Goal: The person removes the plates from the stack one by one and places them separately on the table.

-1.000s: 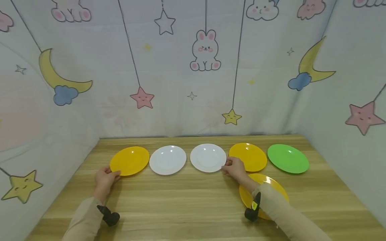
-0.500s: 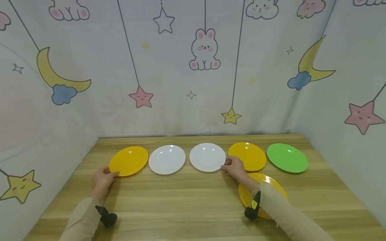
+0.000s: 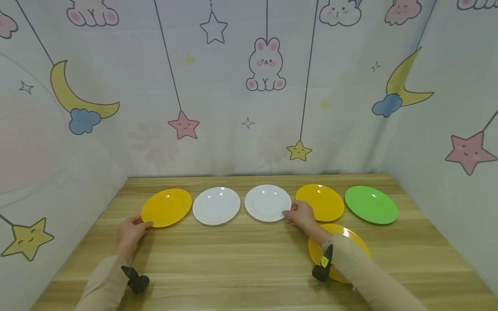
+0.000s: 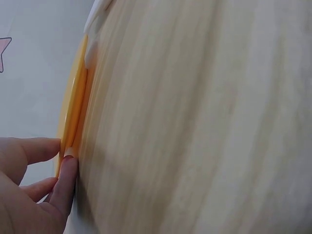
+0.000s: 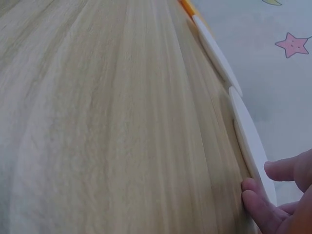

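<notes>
At the left end of a row of plates, my left hand (image 3: 130,234) pinches the near-left rim of a yellow plate (image 3: 167,207). In the left wrist view, the thumb lies on the upper side of the yellow plate (image 4: 73,105) and fingers are at its underside. My right hand (image 3: 304,217) pinches the near-right rim of a white plate (image 3: 267,202), the middle one of the row. The right wrist view has the thumb over the rim of this white plate (image 5: 252,139), with fingers beneath. Both plates sit on the table.
Another white plate (image 3: 216,206) lies between the held ones. Right of them are a yellow plate (image 3: 320,202) and a green plate (image 3: 371,204). A further yellow plate (image 3: 352,242) lies partly under the right forearm. A patterned cloth wall stands behind the wooden table (image 3: 233,268).
My right thumb has shifted slightly left over the white plate's rim. The left hand has moved a little left, still at the yellow plate's rim. The plates stay about where they were.
</notes>
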`<state>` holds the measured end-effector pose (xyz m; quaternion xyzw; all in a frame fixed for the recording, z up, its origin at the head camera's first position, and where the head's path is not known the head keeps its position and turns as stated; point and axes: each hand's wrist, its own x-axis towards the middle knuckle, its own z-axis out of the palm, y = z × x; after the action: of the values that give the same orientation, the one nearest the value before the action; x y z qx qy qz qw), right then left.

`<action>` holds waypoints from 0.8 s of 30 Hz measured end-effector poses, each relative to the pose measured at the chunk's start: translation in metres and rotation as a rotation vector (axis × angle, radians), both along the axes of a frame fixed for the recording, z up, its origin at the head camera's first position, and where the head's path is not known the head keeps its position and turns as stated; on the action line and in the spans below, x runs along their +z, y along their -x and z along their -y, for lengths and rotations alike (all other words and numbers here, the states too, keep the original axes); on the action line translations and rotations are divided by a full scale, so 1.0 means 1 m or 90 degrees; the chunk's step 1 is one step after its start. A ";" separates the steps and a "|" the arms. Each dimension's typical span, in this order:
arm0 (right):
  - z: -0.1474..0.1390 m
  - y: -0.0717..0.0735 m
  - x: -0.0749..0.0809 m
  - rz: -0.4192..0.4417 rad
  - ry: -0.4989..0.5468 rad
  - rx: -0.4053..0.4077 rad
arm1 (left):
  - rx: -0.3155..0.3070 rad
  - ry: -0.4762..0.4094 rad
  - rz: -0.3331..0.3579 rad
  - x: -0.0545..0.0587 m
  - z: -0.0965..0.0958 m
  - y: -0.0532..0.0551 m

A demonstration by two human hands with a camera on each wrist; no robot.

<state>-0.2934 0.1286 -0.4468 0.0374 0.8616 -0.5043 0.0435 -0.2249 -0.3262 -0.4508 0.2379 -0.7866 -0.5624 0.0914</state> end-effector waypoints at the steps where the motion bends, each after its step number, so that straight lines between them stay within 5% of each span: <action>1: 0.001 0.000 0.000 0.000 -0.001 -0.002 | -0.001 0.000 -0.001 0.000 0.000 0.000; 8: 0.003 0.001 0.000 -0.004 0.016 -0.029 | -0.009 0.009 -0.001 0.000 -0.001 -0.001; 16: 0.002 -0.002 -0.003 0.032 0.178 -0.047 | -0.003 0.006 -0.001 0.004 -0.004 -0.002; 24: 0.003 -0.005 -0.004 0.046 0.247 -0.050 | 0.007 0.013 0.008 0.002 -0.003 -0.002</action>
<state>-0.2889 0.1259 -0.4506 0.0802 0.7443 -0.6602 0.0609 -0.2232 -0.3235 -0.4489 0.2449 -0.7915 -0.5523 0.0925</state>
